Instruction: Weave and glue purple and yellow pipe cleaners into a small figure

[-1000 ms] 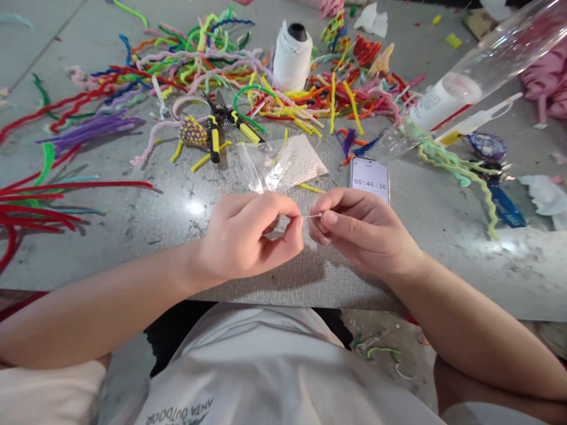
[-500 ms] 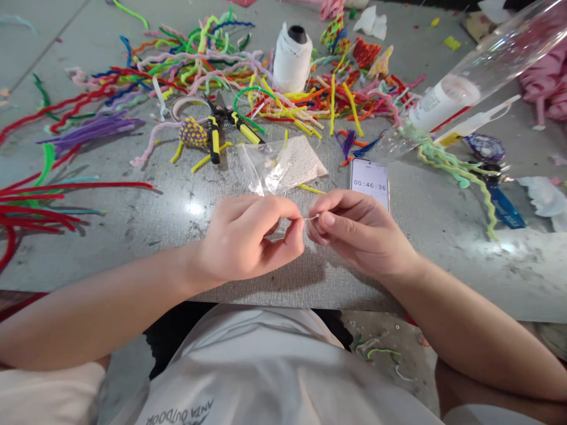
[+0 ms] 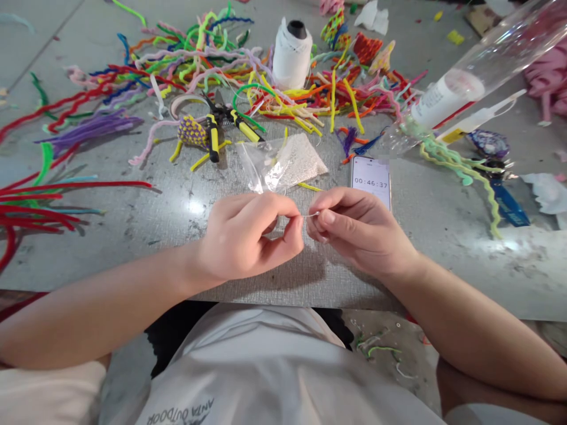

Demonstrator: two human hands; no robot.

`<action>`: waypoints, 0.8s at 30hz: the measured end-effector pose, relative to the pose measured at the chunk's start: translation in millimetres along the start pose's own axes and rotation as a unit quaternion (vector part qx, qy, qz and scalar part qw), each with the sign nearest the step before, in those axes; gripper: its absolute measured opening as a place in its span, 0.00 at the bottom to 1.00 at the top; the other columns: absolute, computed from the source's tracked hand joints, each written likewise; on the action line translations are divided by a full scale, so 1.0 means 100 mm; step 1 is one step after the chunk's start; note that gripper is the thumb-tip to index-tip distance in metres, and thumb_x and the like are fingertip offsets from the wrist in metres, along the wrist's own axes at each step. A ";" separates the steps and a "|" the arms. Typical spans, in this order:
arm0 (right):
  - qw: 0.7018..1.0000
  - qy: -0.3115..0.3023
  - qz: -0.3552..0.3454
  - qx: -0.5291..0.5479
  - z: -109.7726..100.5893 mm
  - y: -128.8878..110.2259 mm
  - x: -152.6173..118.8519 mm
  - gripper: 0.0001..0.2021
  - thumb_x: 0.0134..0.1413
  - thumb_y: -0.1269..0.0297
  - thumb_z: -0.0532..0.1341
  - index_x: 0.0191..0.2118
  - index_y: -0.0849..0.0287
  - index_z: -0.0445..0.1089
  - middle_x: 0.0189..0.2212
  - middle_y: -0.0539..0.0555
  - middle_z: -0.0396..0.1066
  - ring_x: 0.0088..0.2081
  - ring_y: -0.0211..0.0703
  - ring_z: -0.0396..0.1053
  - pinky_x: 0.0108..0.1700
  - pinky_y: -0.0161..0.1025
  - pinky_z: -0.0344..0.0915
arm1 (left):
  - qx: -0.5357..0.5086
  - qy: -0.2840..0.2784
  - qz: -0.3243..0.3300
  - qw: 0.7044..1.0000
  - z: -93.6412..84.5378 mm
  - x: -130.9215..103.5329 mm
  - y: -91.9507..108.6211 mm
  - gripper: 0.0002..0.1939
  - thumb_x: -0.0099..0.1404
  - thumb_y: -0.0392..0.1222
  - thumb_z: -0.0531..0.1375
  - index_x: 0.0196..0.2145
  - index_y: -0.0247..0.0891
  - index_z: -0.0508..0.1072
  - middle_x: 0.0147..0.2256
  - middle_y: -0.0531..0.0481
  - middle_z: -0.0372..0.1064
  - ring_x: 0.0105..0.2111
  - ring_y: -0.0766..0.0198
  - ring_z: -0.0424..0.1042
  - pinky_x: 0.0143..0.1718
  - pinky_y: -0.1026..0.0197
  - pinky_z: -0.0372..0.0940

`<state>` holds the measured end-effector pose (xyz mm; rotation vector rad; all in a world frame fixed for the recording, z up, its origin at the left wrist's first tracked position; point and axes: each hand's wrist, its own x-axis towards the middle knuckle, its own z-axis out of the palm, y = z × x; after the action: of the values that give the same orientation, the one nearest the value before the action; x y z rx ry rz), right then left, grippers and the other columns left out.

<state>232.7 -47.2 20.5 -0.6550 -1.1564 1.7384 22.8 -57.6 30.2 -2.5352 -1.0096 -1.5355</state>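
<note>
My left hand (image 3: 252,236) and my right hand (image 3: 361,230) meet over the front of the table, a small gap between their fingertips. A thin white thread (image 3: 312,214) spans that gap, pinched at one end by my left thumb and forefinger and at the other by my right. A tiny pale speck sits at the right fingertips, too small to make out. Just beyond my hands lies a clear plastic bag (image 3: 303,162) of tiny white beads. Behind my right hand a phone (image 3: 371,177) shows a running timer.
Yellow-handled pliers (image 3: 213,139) lie beside a purple-and-yellow woven piece (image 3: 192,131). A white thread spool (image 3: 291,62) stands among many coloured pipe cleaners (image 3: 177,77). Red pipe cleaners (image 3: 39,203) lie left. A clear plastic bottle (image 3: 491,59) and white tub (image 3: 443,97) are at right.
Both hands keep nearly the same pinch on the thread. The phone's timer has gone up by one second, and the view has shifted very slightly.
</note>
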 end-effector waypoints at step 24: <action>1.000 0.008 0.003 -0.021 -0.01 -0.01 -0.01 0.06 0.58 0.59 0.78 0.38 0.52 0.85 0.30 0.48 0.77 0.26 0.31 0.67 0.30 0.33 0.67 | -0.090 -0.051 -0.014 0.995 0.00 0.01 -0.03 0.06 0.72 0.43 0.62 0.42 0.38 0.73 0.21 0.62 0.60 0.16 0.74 0.56 0.17 0.67 0.55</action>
<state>234.3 -47.6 21.1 -0.6974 -1.1830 1.7147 21.4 -54.4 29.8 -2.7576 -0.9631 -1.5867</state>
